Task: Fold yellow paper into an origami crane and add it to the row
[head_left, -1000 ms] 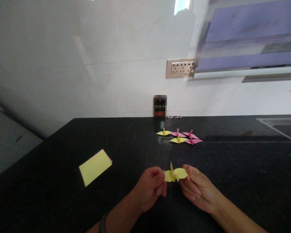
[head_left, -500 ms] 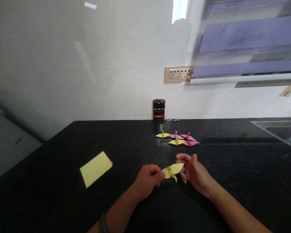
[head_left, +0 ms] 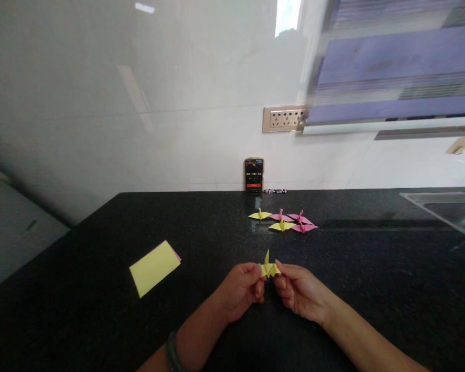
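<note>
A small yellow paper crane (head_left: 268, 266) is pinched between both my hands just above the black countertop (head_left: 372, 268). My left hand (head_left: 241, 289) grips its left side with closed fingers. My right hand (head_left: 297, 292) pinches its right side, fingers curled. Farther back, a cluster of finished paper cranes (head_left: 282, 220), yellow and pink, sits on the counter.
A stack of yellow paper sheets (head_left: 155, 267), with pink beneath, lies to the left. A phone (head_left: 253, 175) showing a timer leans against the white wall, under a socket strip (head_left: 283, 119). A sink edge (head_left: 442, 204) is at far right.
My right hand, open half a second ago, has closed back onto the crane. The crane now looks narrower, its wings drawn in between both pinches.
</note>
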### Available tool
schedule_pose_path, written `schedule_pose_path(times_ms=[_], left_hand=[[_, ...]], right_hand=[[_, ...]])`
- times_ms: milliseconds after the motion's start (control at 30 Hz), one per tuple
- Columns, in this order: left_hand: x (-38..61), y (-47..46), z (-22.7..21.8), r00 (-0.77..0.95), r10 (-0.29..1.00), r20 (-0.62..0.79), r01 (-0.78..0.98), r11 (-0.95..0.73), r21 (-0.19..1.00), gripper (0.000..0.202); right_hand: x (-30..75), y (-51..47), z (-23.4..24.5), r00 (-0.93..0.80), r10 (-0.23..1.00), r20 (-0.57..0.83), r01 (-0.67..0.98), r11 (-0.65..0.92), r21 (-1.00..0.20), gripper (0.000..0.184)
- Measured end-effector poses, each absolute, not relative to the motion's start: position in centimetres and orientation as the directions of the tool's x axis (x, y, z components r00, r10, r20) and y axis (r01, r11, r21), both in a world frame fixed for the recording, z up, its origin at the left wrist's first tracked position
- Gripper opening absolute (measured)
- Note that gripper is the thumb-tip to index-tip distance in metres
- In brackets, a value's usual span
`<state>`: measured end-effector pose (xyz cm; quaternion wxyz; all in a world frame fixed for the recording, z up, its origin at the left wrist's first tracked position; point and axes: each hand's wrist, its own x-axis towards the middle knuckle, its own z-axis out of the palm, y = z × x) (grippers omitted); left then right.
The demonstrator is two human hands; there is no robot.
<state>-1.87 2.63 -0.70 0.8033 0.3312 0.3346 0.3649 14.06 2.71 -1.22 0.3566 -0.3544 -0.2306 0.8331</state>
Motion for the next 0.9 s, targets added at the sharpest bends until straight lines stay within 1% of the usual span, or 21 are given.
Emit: schedule_pose_path(times_ms=[100,167,333,500,667,767,900], left_hand=[[-1.4,2.7,-0.8,0.502,0.806,-0.315,-0.411,0.542,0.733,0.025],[-1.3,2.7,-0.7,0.503,0.804,-0.316,-0.434,0.551,0.713,0.025],[-1.8,2.7,-0.4,0.519,0.815,-0.257,-0.462,0.521,0.718,0.026],[-2.2,3.0,-0.2,0.5,0.84,-0.21,-0.489,0.474,0.732,0.026],[-2.2,3.5,-0.2,0.444,0.868,-0.221,-0.548,0.458,0.7,0.029],[-2.4,3.9,-0.1,0.417,0.879,-0.231,-0.576,0.452,0.682,0.031],[-2.9,4.5,0.0,0.416,0.873,-0.256,-0.561,0.468,0.683,0.031]], right_hand=[[13.9,2.9,-1.3,-0.509,0.728,-0.459,-0.465,-0.681,-0.566,0.022],[13.8,2.9,-1.1,-0.51,0.728,-0.458,-0.49,-0.683,-0.542,0.024],[13.5,3.0,-0.4,-0.484,0.787,-0.381,-0.563,-0.614,-0.553,0.03],[13.5,3.3,-0.2,-0.485,0.82,-0.305,-0.613,-0.567,-0.549,0.031],[12.1,3.8,0.1,-0.504,0.807,-0.307,-0.659,-0.59,-0.467,0.035],[11.4,4.4,0.4,-0.505,0.805,-0.311,-0.688,-0.593,-0.417,0.034],[11.4,5.2,0.3,-0.517,0.791,-0.326,-0.692,-0.611,-0.386,0.036]])
